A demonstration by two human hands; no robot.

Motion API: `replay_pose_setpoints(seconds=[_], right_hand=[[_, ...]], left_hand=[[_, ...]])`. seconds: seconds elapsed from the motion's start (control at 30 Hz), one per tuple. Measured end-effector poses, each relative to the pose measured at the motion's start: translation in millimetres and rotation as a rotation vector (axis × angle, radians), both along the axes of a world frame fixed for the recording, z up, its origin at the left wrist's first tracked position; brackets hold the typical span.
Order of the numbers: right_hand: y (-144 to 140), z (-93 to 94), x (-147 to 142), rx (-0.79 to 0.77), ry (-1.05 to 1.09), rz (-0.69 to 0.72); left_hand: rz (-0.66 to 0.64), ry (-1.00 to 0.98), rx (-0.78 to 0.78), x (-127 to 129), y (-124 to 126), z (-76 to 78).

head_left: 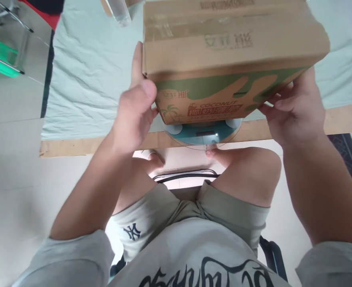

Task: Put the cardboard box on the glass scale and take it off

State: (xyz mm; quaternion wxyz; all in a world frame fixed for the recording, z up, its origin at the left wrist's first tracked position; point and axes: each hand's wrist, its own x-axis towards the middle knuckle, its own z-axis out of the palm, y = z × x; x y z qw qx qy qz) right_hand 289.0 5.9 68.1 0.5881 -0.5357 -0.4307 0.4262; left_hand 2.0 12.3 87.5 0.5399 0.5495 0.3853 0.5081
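Above the scale (204, 133), a seated person gripped a carton (223, 56), left hand (135, 111) and right hand (295, 109) clasping its ends; it appeared not yet released onto the scale.

The cardboard box (223, 52) runs off the top edge and hides most of the round scale (204, 135); its lit display is perhaps too blurred to read.

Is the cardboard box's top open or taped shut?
Shut: the cardboard box has flat top flaps with clear tape along the seam.
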Motion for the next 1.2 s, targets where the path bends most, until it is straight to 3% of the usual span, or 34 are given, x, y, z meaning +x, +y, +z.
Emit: replay_pose_setpoints(seconds=[0.07, 0.17, 0.33, 0.57, 0.67, 0.77, 0.87, 1.03, 1.2], right_hand=[[-5.0, -3.6, 2.5, 0.023, 0.007, 0.026], [-8.8, -7.3, 6.0, 0.023, 0.024, 0.013], [-10.3, -16.2, 5.5, -0.013, 0.037, -0.031], [-13.8, -23.1, 8.5, 0.002, 0.078, -0.026], [-8.1, -23.5, 19.1, -0.045, 0.124, -0.095], [3.7, -36.5, 26.5, 0.006, 0.166, -0.374], [13.7, -64.5, 25.3, -0.019, 0.19, -0.579], [15.5, -104.3, 16.6, 0.081, 0.025, -0.552], [16.0, -103.1, 11.2, 0.087, -0.048, -0.569]], left_hand=[[-0.143, 0.033, -0.037, 0.6, -10.4, 1.3], [-0.079, -0.069, -0.12, -0.1, -16.8, -3.7], [-0.162, -0.147, -0.161, -4.3, -13.0, -19.2], [0.036, -0.089, -0.305, -3.8, -10.8, -10.6], [0.084, -0.051, -0.221, -13.1, 0.1, -11.5], [0.269, -0.033, -0.071, -22.9, 23.2, -31.7], [0.486, 0.029, -0.106, -27.9, 45.6, -67.8], [0.493, 0.09, -0.127, -32.4, 48.1, -121.4], [0.502, 0.113, -0.137, -35.9, 38.1, -131.5]])
